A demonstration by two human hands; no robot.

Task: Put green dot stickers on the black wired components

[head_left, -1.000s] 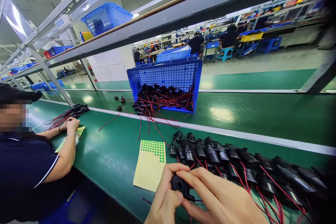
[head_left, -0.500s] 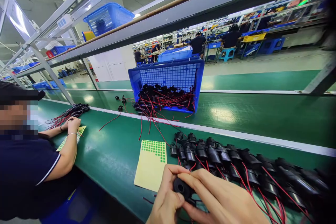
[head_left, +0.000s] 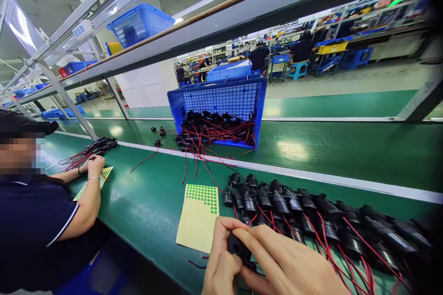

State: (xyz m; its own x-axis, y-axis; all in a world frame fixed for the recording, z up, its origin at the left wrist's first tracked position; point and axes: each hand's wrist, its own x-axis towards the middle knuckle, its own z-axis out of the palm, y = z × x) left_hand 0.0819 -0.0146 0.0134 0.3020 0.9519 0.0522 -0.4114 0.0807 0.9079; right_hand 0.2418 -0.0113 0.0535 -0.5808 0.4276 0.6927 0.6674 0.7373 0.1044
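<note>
Both hands meet at the near edge of the bench around one round black buzzer (head_left: 238, 246) with a hole in its end face. My left hand (head_left: 219, 260) pinches it from the left, thumb on its near side. Fingers of my right hand (head_left: 294, 258) close on it from the right and hide part of it. Just beyond my left hand lies a pale yellow sheet (head_left: 194, 227) with green round stickers on its upper part. Several black buzzers (head_left: 278, 200) with red wires lie in rows beyond and right of my right hand.
A blue crate (head_left: 261, 115) tipped on its side holds a heap of wired buzzers. At left a co-worker (head_left: 38, 221) handles something above another sticker sheet (head_left: 105, 176). A metal shelf rail (head_left: 221, 23) crosses overhead, bearing a blue basket (head_left: 138, 25).
The view has shifted very slightly. The buzzer stays between both hands, turned a little, its hole a touch further left.
</note>
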